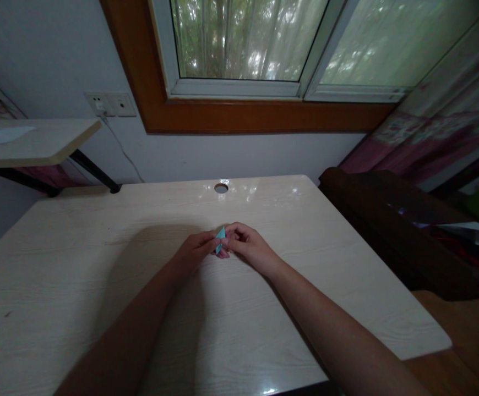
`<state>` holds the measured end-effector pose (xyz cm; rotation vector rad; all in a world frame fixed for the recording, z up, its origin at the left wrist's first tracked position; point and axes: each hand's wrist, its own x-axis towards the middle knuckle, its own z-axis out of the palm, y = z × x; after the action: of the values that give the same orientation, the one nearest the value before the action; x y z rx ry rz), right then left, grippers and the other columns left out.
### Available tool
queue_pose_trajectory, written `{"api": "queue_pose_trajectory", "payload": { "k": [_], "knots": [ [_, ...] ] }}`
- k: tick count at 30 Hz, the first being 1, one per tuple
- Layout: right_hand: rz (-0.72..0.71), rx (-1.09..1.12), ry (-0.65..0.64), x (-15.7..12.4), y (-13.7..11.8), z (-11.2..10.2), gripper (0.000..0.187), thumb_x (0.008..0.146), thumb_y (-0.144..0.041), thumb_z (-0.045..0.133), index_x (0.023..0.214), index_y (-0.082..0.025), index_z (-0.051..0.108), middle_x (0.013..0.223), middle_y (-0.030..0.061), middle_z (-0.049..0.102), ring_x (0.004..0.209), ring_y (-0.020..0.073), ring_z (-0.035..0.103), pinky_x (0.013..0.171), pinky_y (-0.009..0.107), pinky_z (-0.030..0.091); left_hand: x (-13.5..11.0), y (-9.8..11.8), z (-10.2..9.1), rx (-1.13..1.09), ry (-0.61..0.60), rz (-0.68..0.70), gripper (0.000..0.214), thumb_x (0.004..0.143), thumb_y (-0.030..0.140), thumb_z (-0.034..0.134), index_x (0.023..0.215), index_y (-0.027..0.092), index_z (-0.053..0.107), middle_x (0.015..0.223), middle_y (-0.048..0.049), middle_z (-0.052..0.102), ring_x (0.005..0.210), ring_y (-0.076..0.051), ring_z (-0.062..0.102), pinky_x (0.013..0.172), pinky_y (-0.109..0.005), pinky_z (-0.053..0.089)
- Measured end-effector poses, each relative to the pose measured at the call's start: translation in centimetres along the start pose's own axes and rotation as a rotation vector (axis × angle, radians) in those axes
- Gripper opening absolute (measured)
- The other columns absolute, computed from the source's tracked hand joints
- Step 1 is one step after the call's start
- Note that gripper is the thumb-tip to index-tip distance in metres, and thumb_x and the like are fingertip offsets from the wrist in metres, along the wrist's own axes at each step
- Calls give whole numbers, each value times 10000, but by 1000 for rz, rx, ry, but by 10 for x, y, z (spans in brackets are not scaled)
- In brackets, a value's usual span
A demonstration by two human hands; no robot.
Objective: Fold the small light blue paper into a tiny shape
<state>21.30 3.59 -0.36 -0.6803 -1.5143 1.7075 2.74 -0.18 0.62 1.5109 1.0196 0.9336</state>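
Note:
A small folded piece of light blue paper (pixel 220 237) stands between my two hands at the middle of a pale wooden desk (pixel 99 275). My left hand (pixel 197 248) pinches it from the left with fingers closed. My right hand (pixel 245 243) pinches it from the right, its fingers curled round the paper's edge. Both hands rest low on the desk surface. Most of the paper is hidden by the fingers.
A round cable hole (pixel 221 188) sits near the desk's far edge. A wall socket (pixel 110 104) with a cord is on the wall at left, above a raised side shelf (pixel 33 140). A dark wooden bed frame (pixel 388 220) runs along the right. A window is behind.

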Motion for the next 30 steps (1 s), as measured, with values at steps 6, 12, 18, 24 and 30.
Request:
{"api": "queue_pose_trajectory", "payload": {
  "k": [6,12,18,24,30],
  "knots": [
    [-57,-143,61,-3,-3,5,250,831,-343,707,1024,-203,632,793,8,642,705,141,584,668,282,450,1,-3,0,151,177,-6,317,885,389,533,778,140,698,703,-20,703,658,-143,600,668,-234,443],
    [-191,-438,179,-3,-3,11,163,794,-208,692,956,-215,678,922,17,559,733,125,531,658,262,445,2,-4,1,227,266,-26,310,856,391,559,737,144,705,644,18,636,630,-129,559,630,-223,408],
    [-340,-562,225,-2,-4,19,193,812,-112,609,968,-214,661,915,35,577,844,165,572,745,300,480,1,-5,0,197,303,-46,313,832,405,592,770,141,748,666,3,681,665,-154,604,651,-232,439],
    [-370,-588,244,-2,-6,25,200,840,-111,596,995,-222,655,917,39,584,857,171,578,739,303,489,1,-5,-1,128,330,-33,308,817,413,625,784,141,765,705,-19,716,693,-170,636,685,-250,469],
    [-357,-557,237,-2,-7,25,151,887,-163,596,1007,-230,658,943,40,584,873,170,577,752,308,486,1,-7,-1,112,354,-54,321,813,430,634,736,141,749,694,-33,719,701,-184,660,700,-264,495]
  ]
}}
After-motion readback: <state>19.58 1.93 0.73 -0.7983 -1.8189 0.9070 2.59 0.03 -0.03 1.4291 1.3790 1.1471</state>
